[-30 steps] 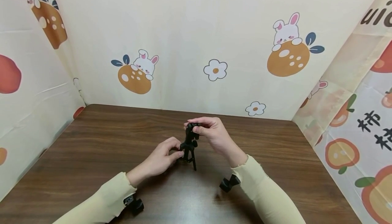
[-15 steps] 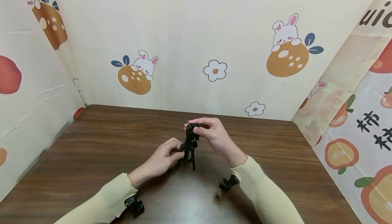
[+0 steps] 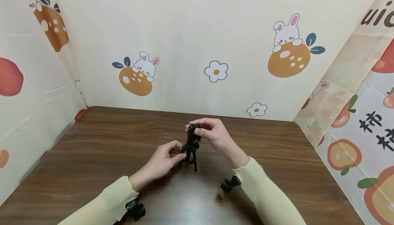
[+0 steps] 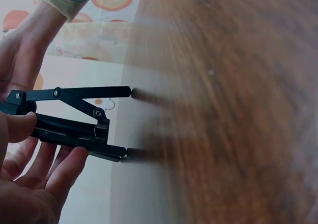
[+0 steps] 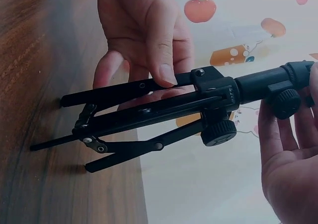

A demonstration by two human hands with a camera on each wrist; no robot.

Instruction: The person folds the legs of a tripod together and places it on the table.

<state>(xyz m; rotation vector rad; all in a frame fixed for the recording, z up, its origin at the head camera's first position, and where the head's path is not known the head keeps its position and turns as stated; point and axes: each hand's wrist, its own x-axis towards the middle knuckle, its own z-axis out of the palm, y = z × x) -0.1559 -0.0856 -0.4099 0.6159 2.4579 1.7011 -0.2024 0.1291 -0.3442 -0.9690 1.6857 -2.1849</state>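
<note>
A small black tripod (image 3: 189, 146) stands upright near the middle of the wooden table, its legs only slightly spread. My left hand (image 3: 161, 160) pinches one leg low on the left side, thumb in front and fingers behind. At the top, my right hand (image 3: 217, 134) holds the tripod head between thumb and fingers. Round knobs (image 5: 218, 131) and hinged braces (image 5: 94, 143) show in the right wrist view. From the left wrist, the leg tips (image 4: 124, 92) appear to meet the tabletop. The far fingertips of my right hand are partly hidden behind the head.
The brown wooden table (image 3: 107, 132) runs back to a printed cloth wall (image 3: 184, 47). Cloth also hangs along the left and right sides. Black wrist devices sit under the left sleeve (image 3: 135, 209) and the right sleeve (image 3: 230, 184).
Both hands keep their holds on the tripod, which stays in place. The head view has shifted very slightly.
</note>
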